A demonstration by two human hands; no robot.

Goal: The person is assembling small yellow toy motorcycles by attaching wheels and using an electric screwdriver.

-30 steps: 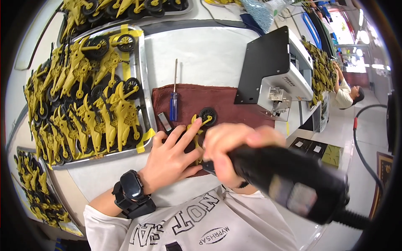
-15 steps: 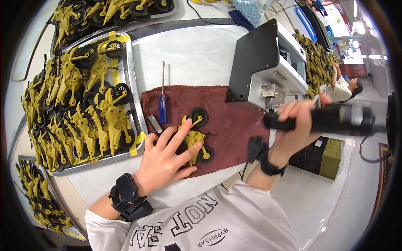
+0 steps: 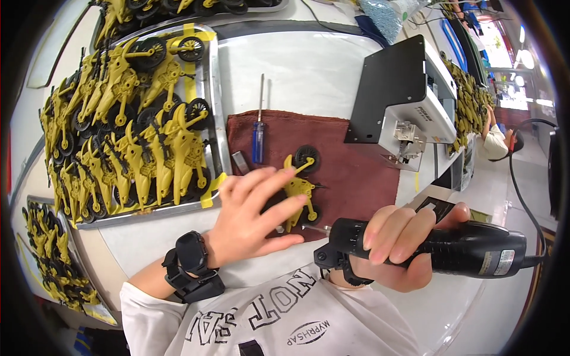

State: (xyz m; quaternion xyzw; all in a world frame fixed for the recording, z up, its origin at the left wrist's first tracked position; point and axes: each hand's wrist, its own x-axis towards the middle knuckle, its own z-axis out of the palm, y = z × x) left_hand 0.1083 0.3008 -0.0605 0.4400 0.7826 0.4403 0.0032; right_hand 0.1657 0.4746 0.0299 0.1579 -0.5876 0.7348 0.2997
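A blue screwdriver [image 3: 258,142] and a metal block [image 3: 240,162] lie by the left edge of the brown cloth [image 3: 362,190]; near its lower edge, the yellow toy motorcycle [image 3: 301,188] is partly hidden by the left hand [image 3: 252,213], fingers spread; the right hand [image 3: 401,243] grasps a black power driver [image 3: 475,248]

Concealed, cropped and unresolved parts at the table [image 3: 285,56].
The left side of the yellow motorcycle model [image 3: 300,188] is covered by the fingers [image 3: 282,212] of the left hand [image 3: 242,226], and the middle of the black power tool [image 3: 466,246] by the right hand [image 3: 404,242]. Whether the model is touched by the tool's bit [image 3: 318,228] cannot be determined. The upper tray [image 3: 261,11] and the bag of pale blue pieces [image 3: 381,21] are cut off by the top edge, the white shirt [image 3: 356,320] by the bottom edge. Many models [image 3: 161,169] in the large tray [image 3: 219,101] are partly hidden by their neighbours.
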